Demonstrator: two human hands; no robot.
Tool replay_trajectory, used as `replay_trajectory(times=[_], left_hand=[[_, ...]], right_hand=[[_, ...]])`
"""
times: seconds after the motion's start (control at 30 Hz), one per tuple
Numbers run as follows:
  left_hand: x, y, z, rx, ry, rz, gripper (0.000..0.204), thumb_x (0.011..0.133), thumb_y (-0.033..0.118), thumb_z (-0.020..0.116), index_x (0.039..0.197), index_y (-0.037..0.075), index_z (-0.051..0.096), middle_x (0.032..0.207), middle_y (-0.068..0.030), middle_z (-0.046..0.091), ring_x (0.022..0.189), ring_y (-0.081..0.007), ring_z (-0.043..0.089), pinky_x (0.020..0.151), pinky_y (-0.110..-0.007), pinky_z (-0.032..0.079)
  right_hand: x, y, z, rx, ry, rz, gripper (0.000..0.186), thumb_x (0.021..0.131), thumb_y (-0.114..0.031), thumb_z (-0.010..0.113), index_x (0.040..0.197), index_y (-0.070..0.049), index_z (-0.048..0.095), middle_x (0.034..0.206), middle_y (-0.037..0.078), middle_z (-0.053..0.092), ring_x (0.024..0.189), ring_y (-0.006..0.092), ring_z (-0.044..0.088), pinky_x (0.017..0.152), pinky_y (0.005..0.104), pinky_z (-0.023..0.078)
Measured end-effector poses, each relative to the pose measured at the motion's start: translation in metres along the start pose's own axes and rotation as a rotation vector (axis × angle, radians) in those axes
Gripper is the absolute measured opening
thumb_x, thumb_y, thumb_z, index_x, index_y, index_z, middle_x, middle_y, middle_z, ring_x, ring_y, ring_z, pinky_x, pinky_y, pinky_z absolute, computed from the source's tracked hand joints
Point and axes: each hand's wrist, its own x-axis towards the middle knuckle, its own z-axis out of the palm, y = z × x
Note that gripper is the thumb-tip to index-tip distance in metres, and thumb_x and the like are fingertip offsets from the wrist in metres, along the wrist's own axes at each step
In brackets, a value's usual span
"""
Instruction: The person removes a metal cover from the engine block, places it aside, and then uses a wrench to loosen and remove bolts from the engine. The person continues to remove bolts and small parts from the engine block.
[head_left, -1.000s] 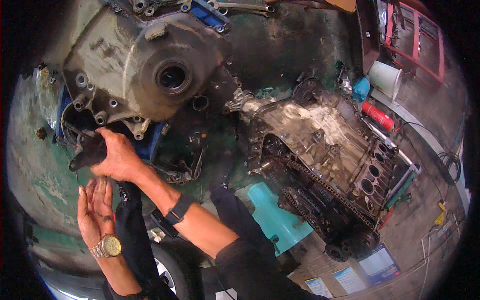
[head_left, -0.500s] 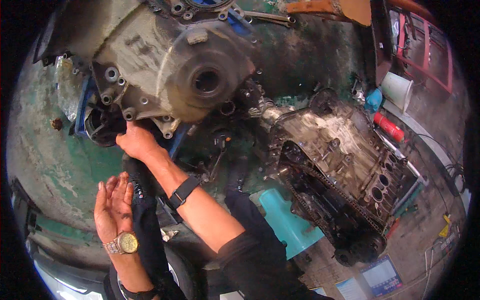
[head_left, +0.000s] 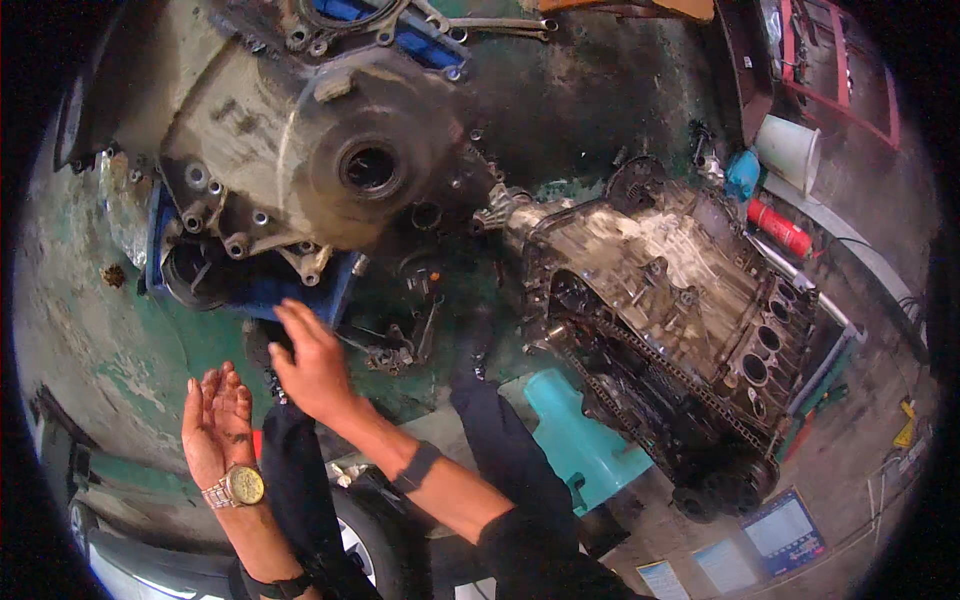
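Backing off the tray [head_left: 342, 285], my right hand [head_left: 316, 372] is holding nothing, fingers half-spread; my left hand [head_left: 213, 432] is hovering palm-up, empty; a dark part [head_left: 194, 276] is lying inside, its direction and long axis unclear

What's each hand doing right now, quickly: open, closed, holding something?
Left hand: open, palm up, holding nothing.
Right hand: open, with nothing visible in its grasp.

The housing [head_left: 290, 140] is rough, matt metal, the engine [head_left: 640, 280] grimy metal, the turquoise stool [head_left: 580, 445] smooth, semi-glossy plastic.
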Motion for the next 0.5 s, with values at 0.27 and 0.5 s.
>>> replay_trajectory(times=[0.27,0.5], left_hand=[[-0.001,-0.011,0.002,0.048,-0.053,0.012,0.027,0.093,0.023,0.057,0.101,-0.003,0.058,0.109,-0.0191,0.062,0.095,-0.0255,0.062,0.078,-0.034,0.052],[-0.009,-0.027,0.017,0.128,0.009,0.039,0.028,0.091,0.024,0.059,0.101,-0.002,0.057,0.108,-0.0177,0.063,0.095,-0.0255,0.063,0.078,-0.035,0.052]], right_hand=[[-0.040,0.095,-0.050,-0.276,0.285,0.242,0.060,0.070,-0.013,0.075,0.123,-0.001,0.048,0.116,0.018,0.054,0.108,0.0359,0.052,0.095,0.0425,0.040],[-0.057,0.144,-0.064,-0.350,0.226,0.376,0.082,0.063,-0.023,0.081,0.129,0.005,0.040,0.124,0.025,0.047,0.117,0.0408,0.044,0.101,0.0458,0.035]])
